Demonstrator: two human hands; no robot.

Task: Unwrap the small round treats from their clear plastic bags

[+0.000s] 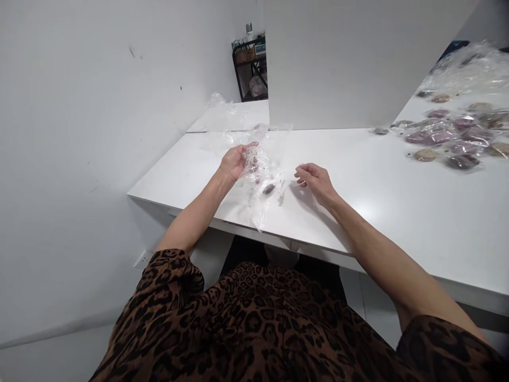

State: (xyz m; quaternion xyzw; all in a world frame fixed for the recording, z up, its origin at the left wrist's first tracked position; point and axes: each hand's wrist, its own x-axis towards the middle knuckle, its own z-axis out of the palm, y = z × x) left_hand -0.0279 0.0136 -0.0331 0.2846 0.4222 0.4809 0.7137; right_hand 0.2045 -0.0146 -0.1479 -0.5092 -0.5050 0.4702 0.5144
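Note:
My left hand [235, 161] is closed on a crinkled clear plastic bag [262, 159] above the white table. The bag spreads to the right of the fingers and hangs down toward the table's front edge. Among the clear film lies a small dark oval piece [269, 189]; I cannot tell whether it is inside the bag or under it. To the right, apart from the bag, my right hand [317, 183] is held just over the table. Its fingers are bent in toward the thumb, and whatever they may pinch is too small to make out.
More loose clear film [222, 119] lies behind my left hand by the wall. On the right of the white table [366, 175] is a heap of bagged pink, tan and dark oval pieces [441, 137]. A white upright panel [330, 69] stands at the back, beside a black shelf [238, 71].

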